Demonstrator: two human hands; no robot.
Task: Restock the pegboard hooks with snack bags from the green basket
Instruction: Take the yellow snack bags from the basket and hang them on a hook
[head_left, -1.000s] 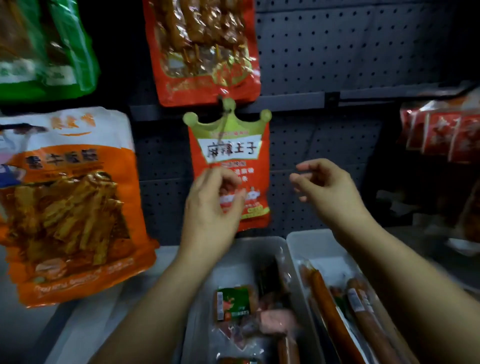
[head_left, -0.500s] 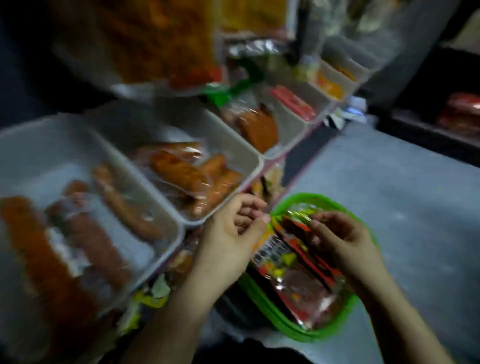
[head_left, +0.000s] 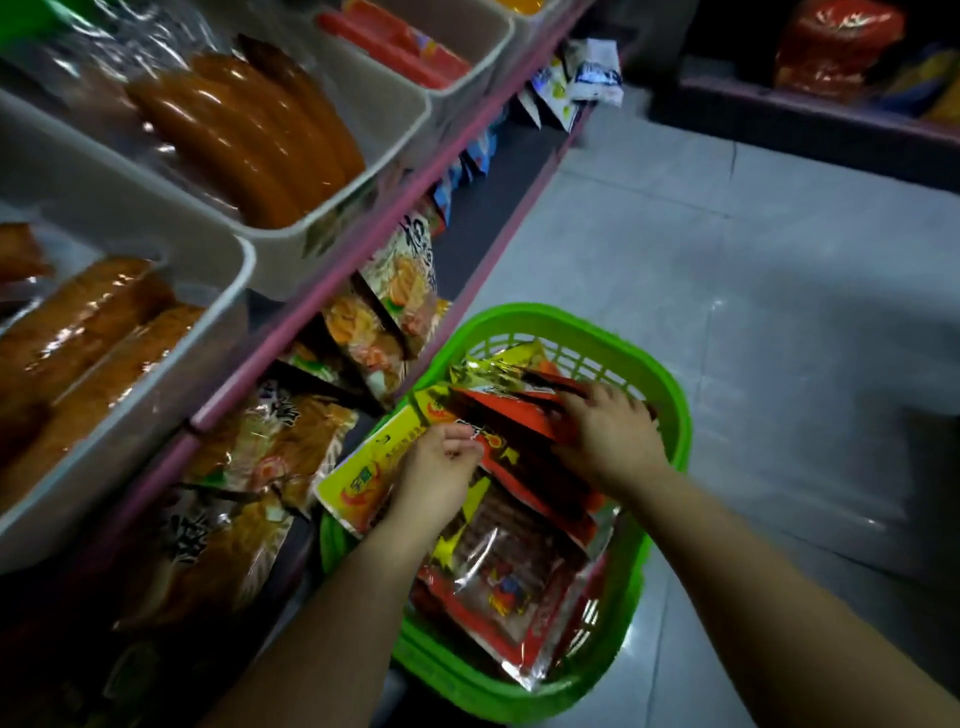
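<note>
A green basket stands on the grey floor beside the shelf, filled with red and yellow snack bags. My right hand reaches into the basket and grips the upper edge of a red bag near the top of the pile. My left hand is at the basket's left side with its fingers curled at the edge of a yellow bag; whether it holds the bag I cannot tell. No pegboard appears in the head view.
To the left, white bins of packaged sausages sit on a shelf with a pink edge. Below it lie several snack packets. Grey tiled floor spreads to the right, and another dark shelf stands far right.
My view dropped from the pegboard with its hanging bags down to the basket on the floor. Both hands went from the hung red bag into the basket's pile.
</note>
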